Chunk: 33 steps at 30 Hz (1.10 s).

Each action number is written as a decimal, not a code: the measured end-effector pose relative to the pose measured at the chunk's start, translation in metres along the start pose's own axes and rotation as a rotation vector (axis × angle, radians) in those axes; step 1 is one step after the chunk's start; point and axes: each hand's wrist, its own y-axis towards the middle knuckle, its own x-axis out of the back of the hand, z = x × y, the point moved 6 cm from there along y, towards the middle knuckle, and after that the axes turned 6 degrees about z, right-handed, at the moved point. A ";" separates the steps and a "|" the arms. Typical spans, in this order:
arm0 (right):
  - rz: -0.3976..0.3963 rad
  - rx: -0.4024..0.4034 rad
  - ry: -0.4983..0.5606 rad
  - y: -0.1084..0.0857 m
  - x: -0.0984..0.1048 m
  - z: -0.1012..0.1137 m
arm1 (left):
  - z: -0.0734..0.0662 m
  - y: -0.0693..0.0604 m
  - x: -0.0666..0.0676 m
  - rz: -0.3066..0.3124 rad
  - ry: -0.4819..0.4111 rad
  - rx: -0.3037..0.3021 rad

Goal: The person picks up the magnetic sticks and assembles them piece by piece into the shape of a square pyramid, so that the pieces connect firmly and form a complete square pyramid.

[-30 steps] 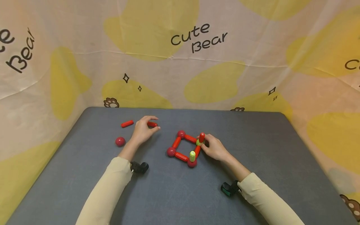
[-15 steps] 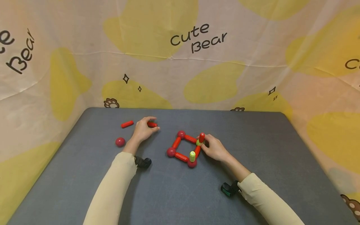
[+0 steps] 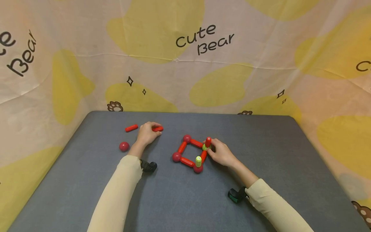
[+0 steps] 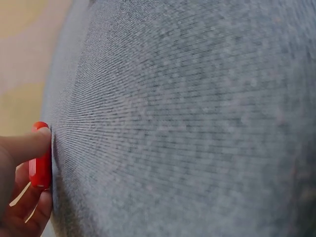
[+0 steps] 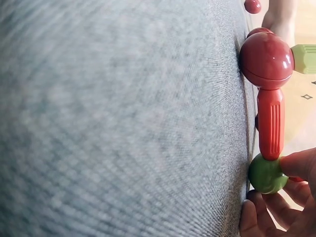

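My left hand (image 3: 147,132) pinches a red rod (image 3: 158,129) lying on the table; the left wrist view shows the thumb on one side of this rod (image 4: 40,165) and fingers on the other. My right hand (image 3: 221,153) holds a green ball (image 5: 268,174) at the right corner of a four-sided frame of red rods and balls. From that ball a red rod (image 3: 208,142) stands upright. The frame's near corner is a red ball (image 3: 198,168) with a short light-green rod (image 3: 198,161) upright on it. Two more red balls, one at the left (image 3: 176,157) and one at the back (image 3: 186,139), form the other corners.
Left of my left hand lie a loose red rod (image 3: 131,128) and a loose red ball (image 3: 124,146). The grey table (image 3: 179,199) ends at a printed cloth (image 3: 162,83) behind it.
My left thumb and fingers have come together on the red rod, after standing apart around it. The left forearm has shifted slightly forward and right. My right hand stays on the green ball.
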 end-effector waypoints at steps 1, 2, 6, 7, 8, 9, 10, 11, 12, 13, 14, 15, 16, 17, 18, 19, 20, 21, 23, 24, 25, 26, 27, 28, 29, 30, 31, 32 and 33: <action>0.000 0.000 0.000 0.000 0.000 0.000 | 0.000 0.000 -0.001 0.003 0.013 0.000; 0.000 0.002 -0.001 0.000 0.000 0.000 | 0.000 0.000 -0.001 0.005 0.025 0.000; -0.003 0.007 -0.005 0.000 0.000 0.001 | 0.000 0.000 -0.001 0.009 0.049 0.003; -0.003 0.006 -0.006 0.000 0.000 0.001 | 0.000 0.000 -0.001 0.010 0.054 0.000; -0.004 0.007 -0.007 0.000 0.000 0.001 | 0.000 0.000 -0.001 0.011 0.053 0.000; -0.004 0.006 -0.008 0.000 0.000 0.001 | -0.001 0.000 -0.001 0.015 0.056 -0.004; -0.004 0.005 -0.009 0.000 0.000 0.001 | 0.000 0.000 -0.001 0.017 0.058 -0.003; -0.004 0.004 -0.009 0.000 0.000 0.001 | 0.000 0.001 -0.001 0.019 0.059 -0.005; -0.004 0.003 -0.009 0.000 0.000 0.001 | 0.000 0.001 -0.001 0.022 0.059 -0.006; -0.004 0.002 -0.009 0.000 0.000 0.001 | 0.000 0.002 -0.001 0.026 0.057 -0.008; -0.005 0.003 -0.009 0.000 -0.001 0.001 | 0.000 0.002 -0.001 0.029 0.056 -0.010; -0.005 0.002 -0.009 0.000 -0.001 0.001 | 0.000 0.002 -0.001 0.032 0.056 -0.010; -0.004 0.001 -0.009 0.000 -0.001 0.001 | 0.000 0.002 -0.001 0.035 0.051 -0.008; -0.004 0.001 -0.008 0.000 -0.001 0.001 | -0.001 0.002 -0.001 0.039 0.050 -0.009; -0.005 0.001 -0.009 0.000 -0.001 0.001 | -0.001 0.002 -0.001 0.043 0.049 -0.010; -0.005 0.001 -0.009 0.000 -0.001 0.000 | -0.002 0.002 -0.001 0.045 0.051 -0.015; -0.005 0.002 -0.010 0.000 -0.001 0.000 | -0.003 0.002 0.000 0.047 0.051 -0.019; -0.005 0.003 -0.011 0.000 -0.001 0.000 | -0.005 0.001 0.000 0.048 0.049 -0.026; -0.007 0.006 -0.010 0.000 -0.001 0.001 | -0.009 0.000 0.000 0.046 0.059 -0.052; -0.007 0.007 -0.010 0.000 -0.001 0.001 | -0.012 -0.001 0.001 0.044 0.063 -0.067; -0.007 0.007 -0.010 0.000 -0.001 0.001 | -0.015 -0.002 0.001 0.043 0.068 -0.084; -0.008 0.009 -0.011 0.000 -0.001 0.002 | -0.017 -0.003 0.002 0.043 0.074 -0.099; -0.009 0.009 -0.011 0.000 -0.001 0.002 | -0.020 -0.005 0.002 0.041 0.081 -0.115; -0.009 0.008 -0.010 0.000 -0.001 0.002 | -0.023 -0.006 0.002 0.040 0.085 -0.130; -0.009 0.006 -0.009 0.000 -0.001 0.001 | -0.026 -0.007 0.003 0.040 0.083 -0.144; -0.009 0.005 -0.008 0.000 -0.001 0.001 | -0.029 -0.009 0.003 0.042 0.079 -0.156; -0.010 0.003 -0.006 0.000 -0.001 0.001 | -0.032 -0.010 0.004 0.043 0.074 -0.169; -0.010 0.003 -0.007 0.000 -0.001 0.000 | -0.035 -0.012 0.004 0.044 0.068 -0.182; -0.010 0.002 -0.005 0.000 -0.001 0.000 | -0.038 -0.014 0.004 0.047 0.057 -0.193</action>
